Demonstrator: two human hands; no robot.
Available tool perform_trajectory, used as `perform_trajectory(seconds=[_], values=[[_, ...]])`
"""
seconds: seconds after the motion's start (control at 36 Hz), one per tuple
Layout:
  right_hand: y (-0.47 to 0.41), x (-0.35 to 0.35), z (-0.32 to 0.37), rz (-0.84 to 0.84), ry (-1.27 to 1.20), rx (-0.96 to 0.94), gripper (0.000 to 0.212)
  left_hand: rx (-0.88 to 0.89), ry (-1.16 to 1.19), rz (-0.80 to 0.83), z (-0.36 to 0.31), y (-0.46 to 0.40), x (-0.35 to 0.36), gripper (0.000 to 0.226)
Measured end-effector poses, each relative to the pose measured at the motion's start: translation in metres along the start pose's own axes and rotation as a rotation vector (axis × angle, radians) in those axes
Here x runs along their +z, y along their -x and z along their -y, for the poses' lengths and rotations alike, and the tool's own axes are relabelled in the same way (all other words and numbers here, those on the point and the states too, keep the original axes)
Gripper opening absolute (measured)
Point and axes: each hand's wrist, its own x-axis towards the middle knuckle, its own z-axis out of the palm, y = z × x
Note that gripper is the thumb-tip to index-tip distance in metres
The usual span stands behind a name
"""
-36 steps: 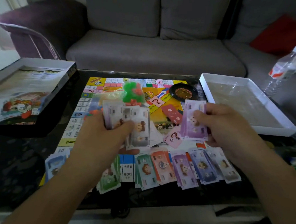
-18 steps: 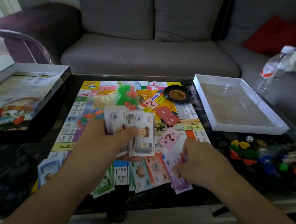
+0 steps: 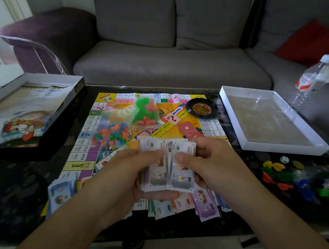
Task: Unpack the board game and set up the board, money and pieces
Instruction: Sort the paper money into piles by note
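Sorting money: my left hand and right hand both grip the grey notes. Board laid; bagged pieces remain unopened, I judge.

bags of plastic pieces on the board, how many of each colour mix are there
Green and red pieces bag: 1
Pale yellowish pieces bag: 1
Mixed blue, orange and green pieces bag: 1
Total: 3 bags, all lying on the game board, beyond the grey banknotes held by the left hand and the right hand.
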Motion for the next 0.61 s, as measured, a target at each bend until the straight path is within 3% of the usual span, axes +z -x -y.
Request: perform_trajectory(seconds=[0.08,0.33,0.61], values=[[-0.001,-0.001,0.000,-0.025,-0.059,0.015,0.011,0.003,0.038,-0.006,-0.003,0.001,-0.006,0.031],[0.002,0.007,0.003,-0.024,-0.011,-0.020,0.005,0.169,-0.196,-0.081,0.004,-0.001,-0.010,0.019],[0.003,0.010,-0.001,-0.008,-0.057,-0.036,0.009,0.220,-0.261,-0.151,0.009,-0.004,-0.008,0.017]])
